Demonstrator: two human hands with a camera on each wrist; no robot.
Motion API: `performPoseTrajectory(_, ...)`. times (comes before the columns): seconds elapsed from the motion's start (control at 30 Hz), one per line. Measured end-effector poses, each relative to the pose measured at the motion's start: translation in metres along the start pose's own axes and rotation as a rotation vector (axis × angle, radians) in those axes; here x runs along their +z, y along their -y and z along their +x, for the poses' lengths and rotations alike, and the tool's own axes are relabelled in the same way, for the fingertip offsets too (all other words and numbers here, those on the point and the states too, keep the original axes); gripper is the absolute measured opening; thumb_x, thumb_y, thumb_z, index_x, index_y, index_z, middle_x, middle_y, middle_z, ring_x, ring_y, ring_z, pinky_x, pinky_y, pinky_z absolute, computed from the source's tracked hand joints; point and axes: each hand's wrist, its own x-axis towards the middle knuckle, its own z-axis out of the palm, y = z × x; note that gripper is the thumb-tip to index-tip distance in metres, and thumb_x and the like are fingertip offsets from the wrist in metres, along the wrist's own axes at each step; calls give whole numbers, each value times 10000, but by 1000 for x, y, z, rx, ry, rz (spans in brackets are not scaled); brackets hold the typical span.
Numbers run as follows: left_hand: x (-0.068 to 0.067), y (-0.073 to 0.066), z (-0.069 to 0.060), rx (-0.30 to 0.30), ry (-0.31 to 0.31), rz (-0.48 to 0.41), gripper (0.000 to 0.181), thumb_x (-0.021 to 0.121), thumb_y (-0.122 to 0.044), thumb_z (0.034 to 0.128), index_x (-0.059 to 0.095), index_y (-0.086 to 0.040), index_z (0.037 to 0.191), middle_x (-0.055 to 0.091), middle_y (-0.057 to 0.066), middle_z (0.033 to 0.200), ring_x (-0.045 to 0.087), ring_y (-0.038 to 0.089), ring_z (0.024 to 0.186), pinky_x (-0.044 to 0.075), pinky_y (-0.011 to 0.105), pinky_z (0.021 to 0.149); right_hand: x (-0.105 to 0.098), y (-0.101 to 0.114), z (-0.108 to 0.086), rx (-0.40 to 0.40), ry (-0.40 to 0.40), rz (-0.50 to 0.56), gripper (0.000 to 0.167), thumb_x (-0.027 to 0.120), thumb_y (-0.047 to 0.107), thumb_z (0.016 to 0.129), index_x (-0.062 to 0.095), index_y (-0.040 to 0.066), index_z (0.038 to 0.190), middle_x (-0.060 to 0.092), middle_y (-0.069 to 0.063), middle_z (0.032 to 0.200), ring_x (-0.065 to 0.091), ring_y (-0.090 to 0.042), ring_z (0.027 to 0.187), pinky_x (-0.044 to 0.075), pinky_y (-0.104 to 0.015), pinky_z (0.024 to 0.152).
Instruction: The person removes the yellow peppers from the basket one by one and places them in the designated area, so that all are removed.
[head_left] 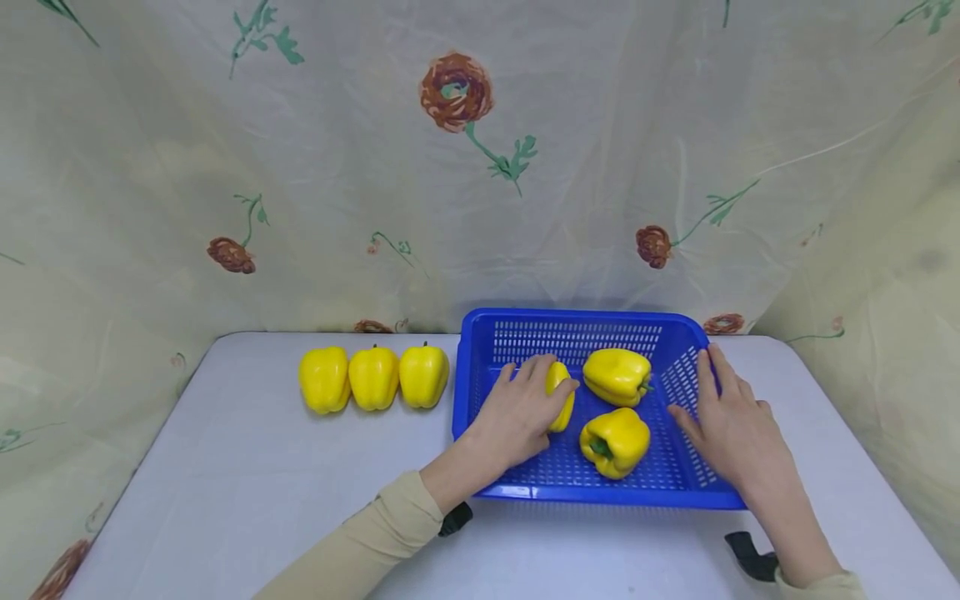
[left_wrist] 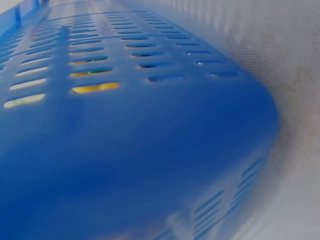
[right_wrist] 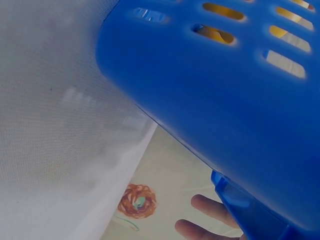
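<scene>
In the head view my left hand (head_left: 521,408) reaches over the basket's near-left side and grips a yellow bell pepper (head_left: 558,397), partly hidden behind the fingers. Two more yellow bell peppers lie in the blue plastic basket (head_left: 600,493): one on its side (head_left: 617,377) at the back, another (head_left: 615,442) nearer me with its stem end facing the front. My right hand (head_left: 738,433) rests on the basket's right rim, thumb inside the wall. Its straight fingers (right_wrist: 215,207) stick out past the rim in the right wrist view. The left wrist view shows mostly the basket wall (left_wrist: 140,135).
Left of the basket, three yellow bell peppers stand in a row: a left one (head_left: 325,381), a middle one (head_left: 373,378) and a right one (head_left: 423,376). The white table (head_left: 300,467) ends at a flowered curtain (head_left: 555,208). Black straps (head_left: 750,557) show near both wrists.
</scene>
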Motion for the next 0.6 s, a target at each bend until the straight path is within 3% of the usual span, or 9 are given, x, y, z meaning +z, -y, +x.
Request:
performPoseTrajectory(0.3, -10, 7, -3, -46, -13, -12, 751, 861, -361, 926, 493, -335, 1581, 440, 123, 1673, 527, 393, 1480, 509, 587, 1190, 0, 1, 0, -1, -8, 5, 945, 733, 333, 1015, 212, -158, 1632, 228, -429, 1679, 459, -696, 1343, 480, -849, 931)
performPoseTrajectory(0.6, -25, 19, -16, -93, -115, 41, 820, 866, -358, 913, 440, -264, 1607, 454, 94, 1673, 538, 398, 1454, 523, 544, 1163, 0, 0, 1, 4, -8, 0, 944, 732, 335, 1014, 217, -163, 1628, 230, -429, 1677, 461, -698, 1336, 479, -852, 926)
